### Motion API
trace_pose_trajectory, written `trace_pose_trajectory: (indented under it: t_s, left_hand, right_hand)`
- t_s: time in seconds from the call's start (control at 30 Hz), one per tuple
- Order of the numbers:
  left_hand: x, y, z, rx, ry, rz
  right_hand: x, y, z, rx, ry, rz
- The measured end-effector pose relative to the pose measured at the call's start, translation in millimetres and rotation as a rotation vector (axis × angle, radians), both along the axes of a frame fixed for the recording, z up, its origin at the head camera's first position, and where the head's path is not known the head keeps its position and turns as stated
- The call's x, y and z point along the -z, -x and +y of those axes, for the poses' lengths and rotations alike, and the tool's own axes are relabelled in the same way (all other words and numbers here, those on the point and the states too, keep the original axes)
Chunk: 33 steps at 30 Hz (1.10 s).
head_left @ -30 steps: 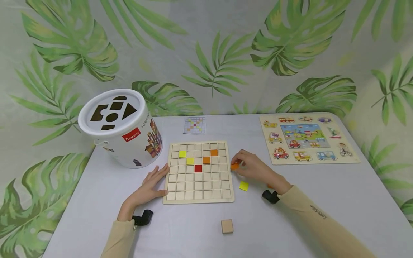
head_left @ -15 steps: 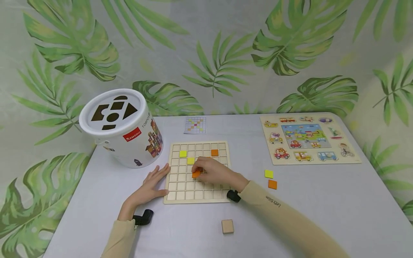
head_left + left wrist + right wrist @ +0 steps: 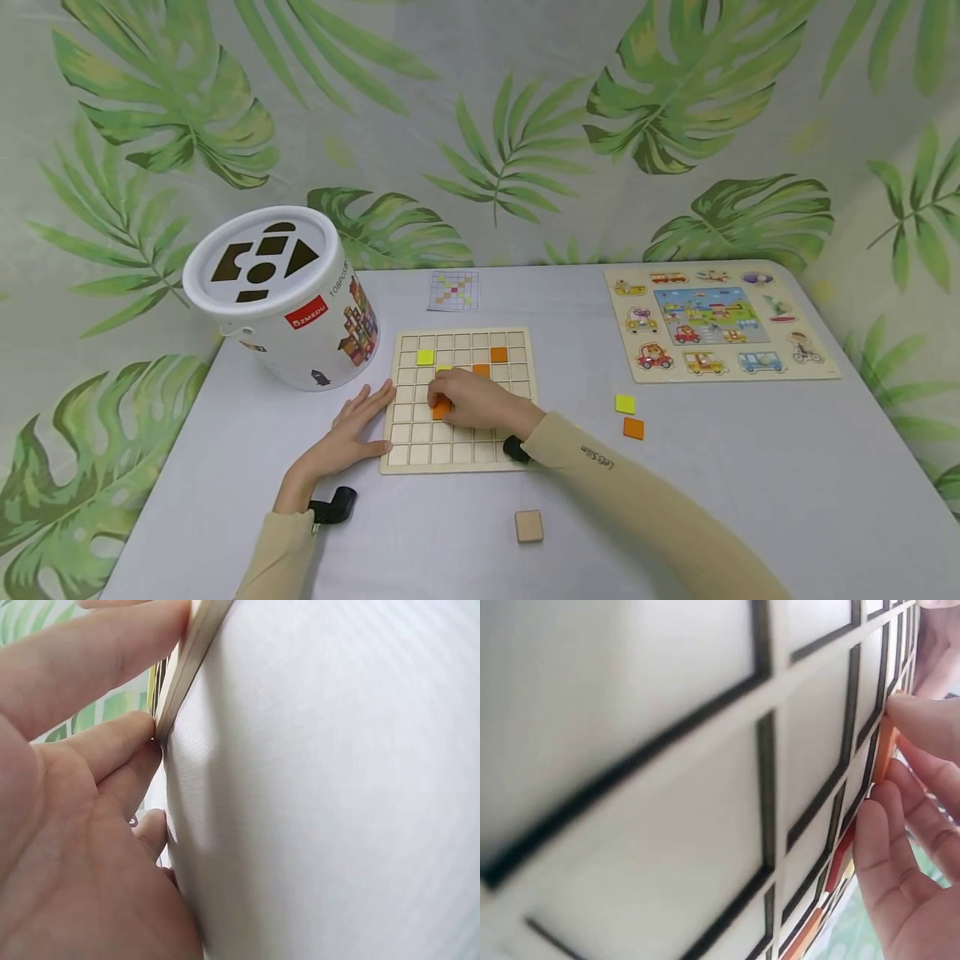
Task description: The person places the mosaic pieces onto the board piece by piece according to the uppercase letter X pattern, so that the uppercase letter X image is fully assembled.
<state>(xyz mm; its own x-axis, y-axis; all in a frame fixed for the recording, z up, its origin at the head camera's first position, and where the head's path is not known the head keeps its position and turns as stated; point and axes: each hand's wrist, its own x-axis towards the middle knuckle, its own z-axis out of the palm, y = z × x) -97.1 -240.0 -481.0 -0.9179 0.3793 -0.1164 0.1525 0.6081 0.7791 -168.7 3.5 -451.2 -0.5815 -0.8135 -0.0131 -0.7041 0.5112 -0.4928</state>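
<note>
Head view: the right hand point(image 3: 480, 402) pinches an orange tile point(image 3: 441, 410) on the board point(image 3: 463, 453), left of its middle.
The left hand point(image 3: 347, 433), thumb and fingers apart, touches the board's left edge. Left wrist view: its fingertips point(image 3: 142, 724) meet that edge. Right wrist view: thumb and fingers clamp the tile near a red tile point(image 3: 841, 859).

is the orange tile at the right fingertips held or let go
Held: in the right wrist view, the right hand pinches the orange tile between thumb and fingers. Whether it's fully seated, I cannot tell.
</note>
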Motion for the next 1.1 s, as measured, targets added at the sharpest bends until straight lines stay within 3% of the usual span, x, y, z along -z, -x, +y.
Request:
trace_pose_trajectory:
  t_s: [0.1, 0.27, 0.53, 0.83, 1.1]
  left_hand:
    - [-0.9, 0.2, 0.7, 0.007, -0.009, 0.0]
    - [-0.3, 0.3, 0.8, 0.013, -0.015, 0.004]
    - [1.3, 1.2, 1.1, 0.008, 0.0, 0.006]
    - [1.6, 0.2, -1.4, 0.01, -0.002, 0.003]
    - [1.9, 0.5, -2.0, 0.01, -0.005, 0.002]
  right_hand:
    - [-0.7, -0.5, 1.7, 0.004, 0.008, 0.004]
    - [-8.8, 0.0, 18.2, 0.049, 0.075, -0.083]
    - [-16.0, 2.2, 82.9, 0.134, 0.186, -0.16]
    - [-9.0, -15.8, 156.3, 0.204, 0.167, -0.186]
    - [4.8, -34.6, 177.4, 0.229, 0.075, -0.172]
